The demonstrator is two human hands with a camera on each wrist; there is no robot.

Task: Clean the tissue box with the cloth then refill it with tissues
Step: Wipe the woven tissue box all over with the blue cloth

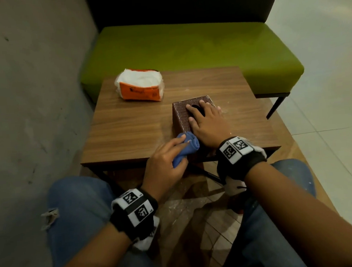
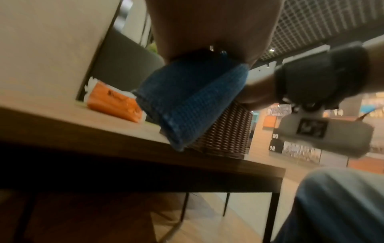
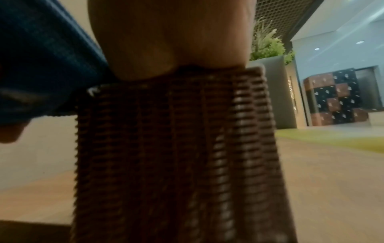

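A brown woven tissue box (image 1: pixel 181 114) stands upright near the middle of the wooden table (image 1: pixel 128 124). My right hand (image 1: pixel 205 120) lies flat on its top, fingers spread around the dark oval opening. My left hand (image 1: pixel 164 161) grips a bunched blue cloth (image 1: pixel 187 146) and holds it against the box's near left corner. In the left wrist view the blue cloth (image 2: pixel 187 102) drapes over the woven box (image 2: pixel 226 131). The right wrist view shows the box's ribbed side (image 3: pixel 176 156) under my palm. An orange pack of white tissues (image 1: pixel 139 85) lies at the table's far left.
A green bench (image 1: pixel 196 46) with a dark backrest runs behind the table. A grey wall (image 1: pixel 32 91) closes the left side. My knees in jeans (image 1: pixel 78 207) sit below the table's near edge. Tiled floor (image 1: pixel 334 112) opens to the right.
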